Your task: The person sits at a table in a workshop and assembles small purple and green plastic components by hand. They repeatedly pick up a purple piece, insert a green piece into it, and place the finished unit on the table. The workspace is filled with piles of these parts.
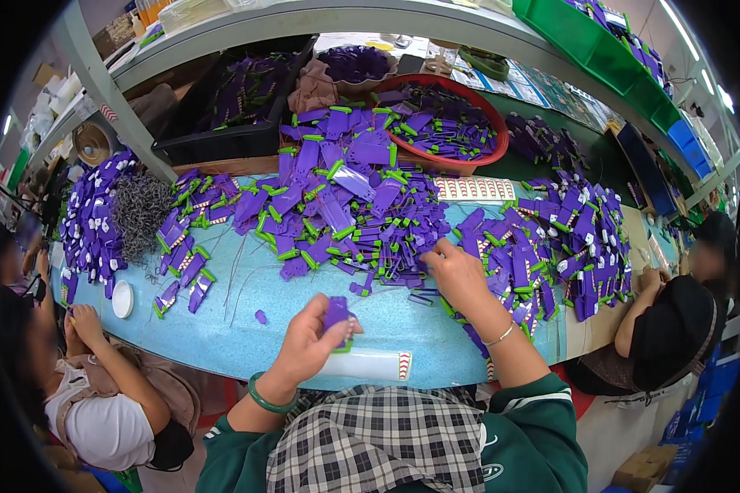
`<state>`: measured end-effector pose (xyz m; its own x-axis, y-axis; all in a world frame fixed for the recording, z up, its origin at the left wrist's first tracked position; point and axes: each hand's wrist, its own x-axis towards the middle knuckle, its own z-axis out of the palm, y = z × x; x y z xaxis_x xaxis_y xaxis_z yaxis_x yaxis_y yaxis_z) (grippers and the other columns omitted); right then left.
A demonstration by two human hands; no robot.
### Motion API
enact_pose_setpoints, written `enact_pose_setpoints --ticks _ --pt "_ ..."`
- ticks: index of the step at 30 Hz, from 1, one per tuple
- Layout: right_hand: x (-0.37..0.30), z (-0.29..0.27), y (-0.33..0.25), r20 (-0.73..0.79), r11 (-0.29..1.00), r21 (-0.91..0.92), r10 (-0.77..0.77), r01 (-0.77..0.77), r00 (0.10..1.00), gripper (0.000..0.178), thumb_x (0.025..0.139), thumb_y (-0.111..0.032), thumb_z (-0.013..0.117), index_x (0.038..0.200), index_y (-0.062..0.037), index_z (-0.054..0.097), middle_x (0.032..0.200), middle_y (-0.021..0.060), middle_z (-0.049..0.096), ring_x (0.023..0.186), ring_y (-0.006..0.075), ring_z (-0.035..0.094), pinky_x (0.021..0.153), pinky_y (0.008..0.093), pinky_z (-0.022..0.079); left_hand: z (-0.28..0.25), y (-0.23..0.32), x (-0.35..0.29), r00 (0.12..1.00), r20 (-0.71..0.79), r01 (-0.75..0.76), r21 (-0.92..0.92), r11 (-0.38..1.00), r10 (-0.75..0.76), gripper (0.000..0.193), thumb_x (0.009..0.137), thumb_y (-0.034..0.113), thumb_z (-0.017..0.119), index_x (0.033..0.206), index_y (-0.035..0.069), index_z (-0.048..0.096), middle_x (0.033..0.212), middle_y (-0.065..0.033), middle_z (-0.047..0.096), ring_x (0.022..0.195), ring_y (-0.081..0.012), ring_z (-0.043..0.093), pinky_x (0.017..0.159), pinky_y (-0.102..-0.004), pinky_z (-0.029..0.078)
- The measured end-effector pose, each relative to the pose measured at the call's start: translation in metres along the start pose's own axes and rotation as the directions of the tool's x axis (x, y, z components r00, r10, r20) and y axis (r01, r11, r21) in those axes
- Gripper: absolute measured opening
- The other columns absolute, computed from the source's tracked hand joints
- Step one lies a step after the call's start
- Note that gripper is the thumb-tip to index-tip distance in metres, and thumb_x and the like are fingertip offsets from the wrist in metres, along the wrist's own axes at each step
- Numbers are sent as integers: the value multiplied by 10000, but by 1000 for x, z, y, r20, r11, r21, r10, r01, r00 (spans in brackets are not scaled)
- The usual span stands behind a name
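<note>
My left hand, above the near edge of the table, is closed on a flat purple plastic piece with green at its lower end. Further forward and to the right, my right hand has its fingers pinched together at the edge of the big heap of purple and green plastic parts. Whatever lies between those fingertips is hidden. Just below the left hand, a whitish strip with red-and-white stickers at its right end lies flat on the light blue tabletop.
Stickered purple parts pile up at right, with more at far left beside tangled dark wire. A red basin and a black crate stand behind. A white lid lies left. People sit at both sides.
</note>
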<state>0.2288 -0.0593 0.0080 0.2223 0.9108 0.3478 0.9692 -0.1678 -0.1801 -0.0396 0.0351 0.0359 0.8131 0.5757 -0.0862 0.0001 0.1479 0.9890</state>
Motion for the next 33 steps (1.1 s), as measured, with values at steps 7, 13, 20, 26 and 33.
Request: enact_pose_setpoints --ticks 7,13,20,26,33 --pt "2 1 11 184 986 154 30 -59 982 89 735 -76 664 822 -61 677 792 109 615 715 288 630 637 392 511 -7 -17 3 956 -231 -219 -155 963 180 146 989 143 412 1058 23 457 888 -99 605 805 -167 604 762 -318 501" --pt "-10 -41 -27 348 621 705 120 -344 930 83 779 -46 685 858 -25 700 796 75 655 652 165 614 599 281 481 13 -29 7 996 -80 -40 62 997 45 172 984 127 403 1035 5 513 881 -71 621 761 -131 605 737 -284 507" --pt "-43 -35 -81 228 539 803 117 -255 966 92 755 -34 723 810 -5 655 745 34 601 606 78 538 506 224 414 38 -34 8 970 201 -214 468 857 133 101 894 101 503 943 16 528 731 -129 575 644 -274 580 594 -370 441" --pt "-46 -32 -90 90 641 755 107 -137 990 122 754 -44 716 786 -1 606 729 48 567 563 98 514 481 226 389 39 -31 3 958 223 -277 544 792 182 128 889 142 509 902 19 543 716 -155 584 643 -328 588 582 -397 436" --pt "-55 -27 -88 202 568 786 136 -243 970 121 810 -66 674 777 6 582 707 41 548 546 78 479 484 222 375 43 -27 4 960 276 -78 432 899 -49 205 916 184 498 901 5 596 681 -107 654 615 -231 645 581 -339 492"
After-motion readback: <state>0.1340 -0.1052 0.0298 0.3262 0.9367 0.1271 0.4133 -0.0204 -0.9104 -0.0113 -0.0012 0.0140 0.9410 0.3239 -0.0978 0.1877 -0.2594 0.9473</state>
